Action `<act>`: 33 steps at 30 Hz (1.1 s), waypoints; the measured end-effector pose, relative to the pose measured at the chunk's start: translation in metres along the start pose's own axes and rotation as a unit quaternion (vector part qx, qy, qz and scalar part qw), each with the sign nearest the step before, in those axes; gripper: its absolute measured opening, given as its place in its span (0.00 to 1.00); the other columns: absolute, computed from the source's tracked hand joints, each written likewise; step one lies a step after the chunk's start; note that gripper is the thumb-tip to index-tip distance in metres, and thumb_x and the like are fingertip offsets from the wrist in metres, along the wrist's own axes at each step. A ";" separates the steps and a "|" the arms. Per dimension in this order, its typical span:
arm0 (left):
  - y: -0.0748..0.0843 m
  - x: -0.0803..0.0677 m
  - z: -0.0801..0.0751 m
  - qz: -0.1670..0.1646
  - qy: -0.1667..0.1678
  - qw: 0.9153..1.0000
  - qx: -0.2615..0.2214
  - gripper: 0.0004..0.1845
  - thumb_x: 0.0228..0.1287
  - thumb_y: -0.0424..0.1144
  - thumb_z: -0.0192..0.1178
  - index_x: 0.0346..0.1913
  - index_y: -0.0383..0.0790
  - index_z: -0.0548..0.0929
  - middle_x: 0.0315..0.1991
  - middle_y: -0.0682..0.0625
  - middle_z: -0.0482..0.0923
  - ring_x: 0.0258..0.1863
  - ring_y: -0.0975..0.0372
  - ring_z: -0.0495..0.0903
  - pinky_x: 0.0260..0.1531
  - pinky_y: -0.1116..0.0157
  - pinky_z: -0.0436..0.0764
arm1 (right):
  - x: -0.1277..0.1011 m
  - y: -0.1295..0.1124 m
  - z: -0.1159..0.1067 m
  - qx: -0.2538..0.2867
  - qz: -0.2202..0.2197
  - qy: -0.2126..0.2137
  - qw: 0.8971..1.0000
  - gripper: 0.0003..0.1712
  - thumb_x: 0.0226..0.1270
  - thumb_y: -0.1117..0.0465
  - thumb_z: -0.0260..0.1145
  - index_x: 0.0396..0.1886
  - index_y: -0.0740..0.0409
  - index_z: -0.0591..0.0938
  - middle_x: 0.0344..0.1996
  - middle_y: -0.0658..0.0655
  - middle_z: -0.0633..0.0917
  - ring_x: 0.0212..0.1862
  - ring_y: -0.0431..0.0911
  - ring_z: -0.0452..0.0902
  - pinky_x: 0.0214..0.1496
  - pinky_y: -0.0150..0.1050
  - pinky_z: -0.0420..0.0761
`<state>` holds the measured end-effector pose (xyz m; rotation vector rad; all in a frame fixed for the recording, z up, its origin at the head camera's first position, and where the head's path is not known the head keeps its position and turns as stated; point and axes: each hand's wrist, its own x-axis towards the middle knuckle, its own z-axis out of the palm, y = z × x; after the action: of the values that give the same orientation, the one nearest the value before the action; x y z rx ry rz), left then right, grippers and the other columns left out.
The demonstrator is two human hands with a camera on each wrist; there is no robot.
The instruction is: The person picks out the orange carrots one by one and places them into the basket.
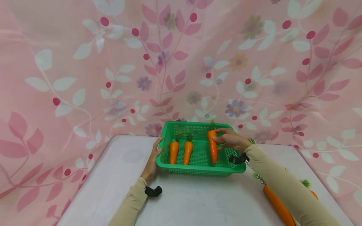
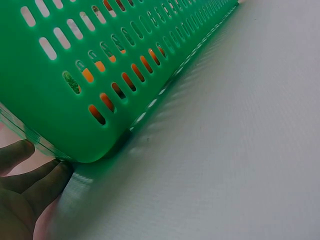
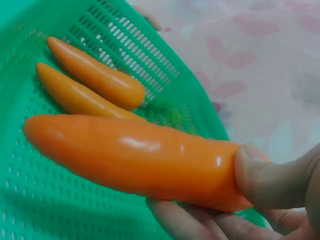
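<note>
Right hand (image 1: 232, 140): pinches a toy carrot (image 1: 212, 150) at its leafy end, tip angled down into the green basket (image 1: 198, 168).
Left hand (image 1: 152, 160): fingers straight, pressed against the basket's side, steadying it.

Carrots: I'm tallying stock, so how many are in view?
5: two lie side by side in the green basket. The right hand holds one over it. Two, partly hidden by the right sleeve, lie on the table.

White table (image 1: 198, 201) in front of me, pink floral cloth (image 1: 85, 62) draped behind it with leaf and berry print, 2 loose carrots (image 1: 278, 205) lying on the table at my right, partly hidden.
</note>
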<state>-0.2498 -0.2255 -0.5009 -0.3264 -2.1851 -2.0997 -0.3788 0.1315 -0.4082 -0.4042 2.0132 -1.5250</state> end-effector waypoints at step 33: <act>0.008 -0.003 0.003 0.015 0.003 0.999 0.029 0.27 0.81 0.44 0.32 0.79 0.53 0.49 0.79 0.55 0.43 0.77 0.53 0.45 0.72 0.40 0.43 | 0.065 0.020 0.052 -0.032 0.073 0.004 0.997 0.35 0.68 0.66 0.66 0.71 0.71 0.63 0.49 0.70 0.83 0.45 0.59 0.85 0.51 0.55 0.82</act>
<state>-0.2449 -0.2229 -0.4939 -0.3445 -2.2193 -2.0154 -0.3964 0.0616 -0.4538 -0.2711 2.0543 -1.3784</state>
